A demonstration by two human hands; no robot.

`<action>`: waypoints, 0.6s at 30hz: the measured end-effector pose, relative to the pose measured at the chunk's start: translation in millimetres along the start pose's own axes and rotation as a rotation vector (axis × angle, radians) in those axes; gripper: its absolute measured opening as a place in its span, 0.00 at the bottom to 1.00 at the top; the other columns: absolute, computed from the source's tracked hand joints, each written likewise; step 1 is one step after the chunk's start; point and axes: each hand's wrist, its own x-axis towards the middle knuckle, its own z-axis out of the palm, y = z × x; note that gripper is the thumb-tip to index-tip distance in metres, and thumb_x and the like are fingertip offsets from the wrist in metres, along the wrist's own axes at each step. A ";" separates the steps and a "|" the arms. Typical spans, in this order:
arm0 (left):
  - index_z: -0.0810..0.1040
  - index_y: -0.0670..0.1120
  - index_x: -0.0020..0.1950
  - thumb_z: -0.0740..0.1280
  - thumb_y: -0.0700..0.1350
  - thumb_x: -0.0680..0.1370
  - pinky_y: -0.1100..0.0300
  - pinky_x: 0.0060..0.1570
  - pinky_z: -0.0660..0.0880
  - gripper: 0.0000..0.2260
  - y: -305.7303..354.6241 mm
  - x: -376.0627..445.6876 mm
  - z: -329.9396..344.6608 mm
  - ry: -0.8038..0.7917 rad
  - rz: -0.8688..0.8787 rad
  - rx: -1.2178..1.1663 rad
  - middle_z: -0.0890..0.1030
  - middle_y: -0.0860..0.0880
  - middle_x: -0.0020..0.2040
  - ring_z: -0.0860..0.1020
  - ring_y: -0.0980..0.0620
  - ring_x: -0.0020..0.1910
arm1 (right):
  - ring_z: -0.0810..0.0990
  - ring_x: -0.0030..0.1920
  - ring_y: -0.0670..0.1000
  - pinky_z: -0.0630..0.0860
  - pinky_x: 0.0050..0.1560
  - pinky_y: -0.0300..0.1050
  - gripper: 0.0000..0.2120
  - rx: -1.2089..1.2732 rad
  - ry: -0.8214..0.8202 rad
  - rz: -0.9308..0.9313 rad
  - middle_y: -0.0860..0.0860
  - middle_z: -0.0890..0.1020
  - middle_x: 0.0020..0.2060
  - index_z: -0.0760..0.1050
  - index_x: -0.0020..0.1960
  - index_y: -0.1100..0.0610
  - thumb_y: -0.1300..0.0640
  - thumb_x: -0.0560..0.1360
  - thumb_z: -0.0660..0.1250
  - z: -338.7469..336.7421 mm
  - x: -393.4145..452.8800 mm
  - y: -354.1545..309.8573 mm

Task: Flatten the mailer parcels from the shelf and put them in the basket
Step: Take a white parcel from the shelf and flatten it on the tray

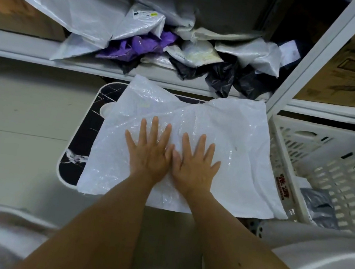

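White metal shelving (315,53) fills the space ahead of you, its lower shelf (23,53) heaped with crumpled mailers (183,51) in white, purple and black, and a small dark marbled table (82,121) stands just below and in front of it. On that table lies the white mailer (227,146) you are working, spread wide and overhanging the table's near and right edges, so that its right side reaches the rim of the white slotted basket (332,160). You are in the flattening step: your left hand (149,151) and right hand (195,164) press palm-down side by side near the middle of it, fingers spread apart and straight, thumbs touching, gripping nothing. The mailer's long axis runs left to right across your view, roughly parallel to the shelf edge; its far edge rises to two peaks with a dip between, and creases and shiny wrinkles show across the sheet. From here the move I would judge next is to sweep your palms outward to push the air and folds toward the edges, then gather it and carry it right into the basket, where at least one dark mailer (319,206) already lies. Which end is the opening I cannot tell.
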 end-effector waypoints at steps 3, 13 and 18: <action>0.32 0.57 0.76 0.38 0.62 0.80 0.32 0.70 0.42 0.27 -6.0 -4.1 11.8 -0.041 0.024 0.003 0.32 0.47 0.77 0.34 0.40 0.75 | 0.34 0.76 0.63 0.42 0.72 0.70 0.32 -0.042 -0.013 0.009 0.52 0.34 0.77 0.32 0.76 0.39 0.31 0.76 0.35 11.8 -0.6 6.3; 0.36 0.57 0.77 0.40 0.64 0.79 0.33 0.70 0.41 0.29 -11.1 -5.1 34.6 -0.111 0.056 -0.041 0.35 0.46 0.78 0.36 0.40 0.76 | 0.35 0.76 0.66 0.44 0.71 0.71 0.33 -0.137 -0.070 0.041 0.54 0.34 0.77 0.28 0.75 0.40 0.29 0.76 0.35 35.9 -4.3 16.4; 0.60 0.52 0.74 0.43 0.60 0.80 0.39 0.70 0.52 0.25 -11.8 5.8 21.3 -0.069 0.051 -0.008 0.60 0.44 0.75 0.58 0.41 0.74 | 0.57 0.74 0.67 0.55 0.69 0.65 0.32 -0.193 -0.082 0.012 0.57 0.54 0.77 0.47 0.77 0.45 0.31 0.77 0.40 19.3 4.6 15.5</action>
